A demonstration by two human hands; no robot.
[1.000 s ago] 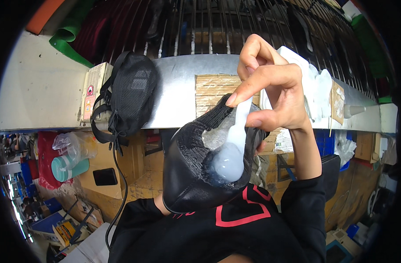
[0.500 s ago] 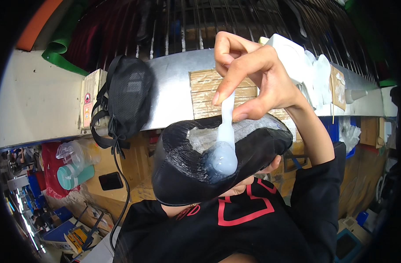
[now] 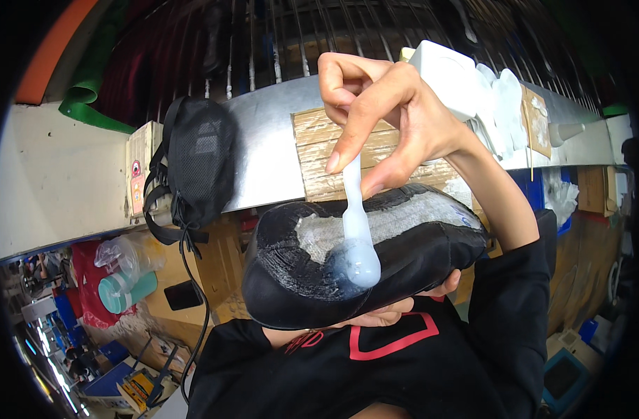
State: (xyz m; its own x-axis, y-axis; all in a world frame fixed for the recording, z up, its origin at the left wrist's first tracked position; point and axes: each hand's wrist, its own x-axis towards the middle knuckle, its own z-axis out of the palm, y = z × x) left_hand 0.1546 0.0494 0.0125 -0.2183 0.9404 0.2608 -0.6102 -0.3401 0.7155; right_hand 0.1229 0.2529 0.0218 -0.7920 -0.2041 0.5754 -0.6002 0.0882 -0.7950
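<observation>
A black shoe (image 3: 375,265) lies sole-up in front of my chest, its toe pointing left. The bottom shows a rough grey-white patch smeared with pale glue. My left hand (image 3: 393,315) cradles the shoe from underneath; only its fingers show below the edge. My right hand (image 3: 386,115) reaches in from the right and pinches the handle of a whitish, translucent applicator (image 3: 356,234). The applicator's rounded tip rests on the grey patch near the middle of the sole.
A metal bench edge (image 3: 263,160) runs behind the shoe, with a wooden block (image 3: 319,146) on it. A black mesh bag (image 3: 200,160) hangs at left beside a small cardboard box (image 3: 139,178). White containers (image 3: 452,80) stand at right. A teal cup (image 3: 124,292) sits lower left.
The shoe has swung from a steep tilt to lying nearly level, toe left. My right hand has risen and the applicator tip has slid along the sole.
</observation>
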